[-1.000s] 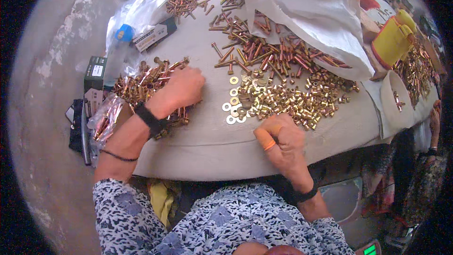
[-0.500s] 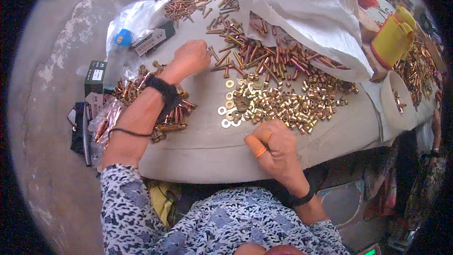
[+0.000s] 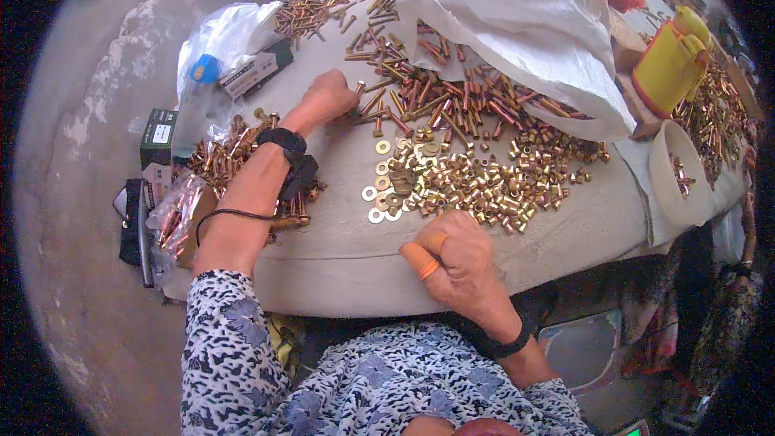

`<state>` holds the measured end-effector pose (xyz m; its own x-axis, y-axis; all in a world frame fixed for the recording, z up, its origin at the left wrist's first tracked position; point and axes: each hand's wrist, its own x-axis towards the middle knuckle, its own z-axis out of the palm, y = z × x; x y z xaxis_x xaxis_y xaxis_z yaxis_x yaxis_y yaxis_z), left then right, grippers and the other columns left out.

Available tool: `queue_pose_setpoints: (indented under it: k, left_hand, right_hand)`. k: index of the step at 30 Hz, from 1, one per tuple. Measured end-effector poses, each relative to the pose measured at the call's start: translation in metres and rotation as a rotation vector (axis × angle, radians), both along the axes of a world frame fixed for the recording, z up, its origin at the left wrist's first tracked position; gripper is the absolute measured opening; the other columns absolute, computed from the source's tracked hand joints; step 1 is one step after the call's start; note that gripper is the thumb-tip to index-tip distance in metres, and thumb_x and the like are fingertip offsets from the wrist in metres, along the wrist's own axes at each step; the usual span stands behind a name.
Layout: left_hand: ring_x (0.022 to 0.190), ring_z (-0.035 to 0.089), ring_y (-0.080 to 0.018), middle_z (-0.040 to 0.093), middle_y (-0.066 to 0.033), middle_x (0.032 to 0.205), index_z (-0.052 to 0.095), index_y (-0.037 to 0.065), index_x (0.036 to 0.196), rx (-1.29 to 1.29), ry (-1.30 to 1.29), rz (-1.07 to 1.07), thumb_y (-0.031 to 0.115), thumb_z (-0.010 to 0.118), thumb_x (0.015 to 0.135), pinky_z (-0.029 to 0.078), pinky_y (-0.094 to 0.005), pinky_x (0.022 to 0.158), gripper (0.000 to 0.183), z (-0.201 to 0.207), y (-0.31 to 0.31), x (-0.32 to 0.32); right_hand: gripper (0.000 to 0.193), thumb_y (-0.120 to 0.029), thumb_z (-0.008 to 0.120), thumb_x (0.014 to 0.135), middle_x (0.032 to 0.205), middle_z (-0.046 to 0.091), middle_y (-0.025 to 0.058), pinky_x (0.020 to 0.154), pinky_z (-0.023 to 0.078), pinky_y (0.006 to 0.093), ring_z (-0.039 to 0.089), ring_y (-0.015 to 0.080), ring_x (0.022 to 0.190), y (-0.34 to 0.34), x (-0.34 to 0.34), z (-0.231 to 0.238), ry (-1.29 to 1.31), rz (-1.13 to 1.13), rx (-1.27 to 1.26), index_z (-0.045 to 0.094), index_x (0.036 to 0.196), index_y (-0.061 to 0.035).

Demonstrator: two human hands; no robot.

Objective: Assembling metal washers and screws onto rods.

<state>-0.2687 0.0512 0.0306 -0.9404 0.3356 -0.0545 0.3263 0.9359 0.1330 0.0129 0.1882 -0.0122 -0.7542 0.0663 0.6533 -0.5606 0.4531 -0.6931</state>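
Clearly, the left hand (image 3: 329,98) reaches over the middle of the pale tabletop (image 3: 343,218), narrow in shape, its fingertips at a single bolt (image 3: 360,87) on the near-left fringe of the large bolt heap (image 3: 484,97). Its fingers are partly hidden, so I cannot tell whether they grip that bolt. The right hand (image 3: 456,262) is curled in, orange covers on its digits, just before the lower border of the brass sleeves (image 3: 517,186); whether anything sits inside it, I cannot tell. Bare surface runs between the left pile of bolts (image 3: 230,153) and the flat washers (image 3: 383,186), and a further strip lies between the sleeves and the table's curved front edge. Washers touch the sleeves' left side. Above, a white sack (image 3: 525,32) overhangs the bolt heap and narrows the room there; on the right, a whitish bowl (image 3: 666,190) stands near the table's edge.
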Motion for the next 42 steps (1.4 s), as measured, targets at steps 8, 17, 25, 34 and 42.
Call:
queue_pose_setpoints:
  k: [8,17,25,34,42]
  left_hand:
    - [0.069,0.06,-0.0317,0.062,-0.0187,0.074,0.063,-0.003,0.079,0.087,-0.082,-0.231,0.019,0.056,0.071,0.047,-0.0406,0.066,0.024,0.0,-0.014,0.004]
    - [0.086,0.058,-0.0327,0.058,-0.015,0.094,0.055,0.013,0.107,0.002,0.186,-0.484,0.001,0.053,0.072,0.046,-0.0412,0.074,0.037,0.001,-0.019,0.015]
    - [0.083,0.057,-0.0337,0.052,-0.0122,0.092,0.053,0.014,0.105,-0.126,0.247,-0.612,0.001,0.054,0.073,0.047,-0.0423,0.069,0.035,0.004,-0.02,0.026]
    - [0.077,0.058,-0.0359,0.052,-0.015,0.094,0.051,0.006,0.093,-0.185,0.282,-0.771,0.006,0.05,0.077,0.047,-0.0431,0.066,0.015,0.004,-0.028,0.022]
    - [0.075,0.057,-0.0371,0.057,-0.0192,0.076,0.048,0.0,0.083,-0.066,0.292,-0.404,0.012,0.049,0.081,0.046,-0.0409,0.064,0.013,0.009,-0.026,0.021]
  right_hand:
    - [0.014,-0.006,0.069,0.068,0.067,0.054,0.0084,0.06,0.04,0.0345,0.051,0.0256,0.064,0.0,-0.001,-0.001,0.008,0.018,0.009,0.056,0.068,-0.0033]
    - [0.014,-0.008,0.069,0.069,0.067,0.054,0.0081,0.06,0.039,0.0346,0.05,0.0257,0.064,0.001,-0.001,-0.001,-0.013,0.023,0.032,0.056,0.069,-0.0036]
    - [0.019,-0.009,0.071,0.068,0.063,0.05,0.0079,0.056,0.037,0.0359,0.048,0.0265,0.06,-0.001,-0.003,-0.003,0.033,0.025,0.014,0.053,0.066,-0.0047]
    - [0.02,-0.01,0.071,0.068,0.064,0.049,0.0079,0.056,0.036,0.0361,0.047,0.0265,0.061,-0.001,-0.003,-0.004,0.041,0.025,0.015,0.052,0.067,-0.005]
    - [0.015,-0.009,0.07,0.068,0.066,0.053,0.0078,0.057,0.038,0.0347,0.049,0.0255,0.061,-0.001,-0.002,-0.002,0.031,0.031,0.021,0.056,0.069,-0.004]
